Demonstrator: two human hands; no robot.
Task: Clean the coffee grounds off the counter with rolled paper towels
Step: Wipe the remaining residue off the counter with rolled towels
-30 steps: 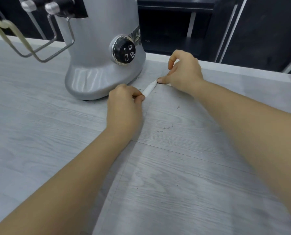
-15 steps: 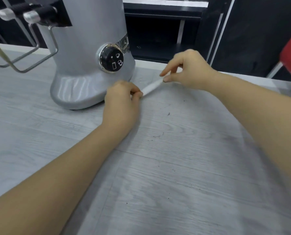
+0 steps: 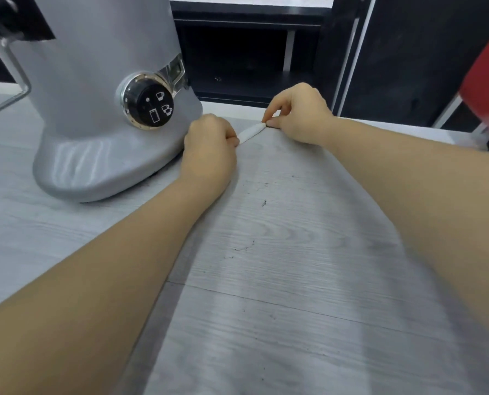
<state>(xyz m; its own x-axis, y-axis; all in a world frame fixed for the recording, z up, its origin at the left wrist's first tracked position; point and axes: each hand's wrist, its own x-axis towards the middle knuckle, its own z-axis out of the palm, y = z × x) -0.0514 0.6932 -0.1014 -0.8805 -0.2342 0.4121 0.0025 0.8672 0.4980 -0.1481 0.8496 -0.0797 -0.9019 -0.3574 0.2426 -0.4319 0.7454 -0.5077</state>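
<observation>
A thin white rolled paper towel (image 3: 251, 132) lies stretched between my two hands near the counter's far edge. My left hand (image 3: 209, 146) grips its left end with curled fingers, right beside the grinder's base. My right hand (image 3: 297, 115) pinches the right end between thumb and forefinger. Dark coffee grounds (image 3: 263, 203) speckle the pale wood-grain counter (image 3: 266, 309) nearer to me, with a second trail of grounds (image 3: 241, 248) lower down.
A silver coffee grinder (image 3: 103, 109) with a black dial (image 3: 147, 105) stands at the left, close to my left hand. A red object (image 3: 488, 81) sits at the right edge. Dark shelving lies beyond the counter's far edge.
Both hands and the rolled towel have shifted slightly away from me toward the counter's far edge; the camera has moved closer and to the right. The grip on both ends is unchanged.
</observation>
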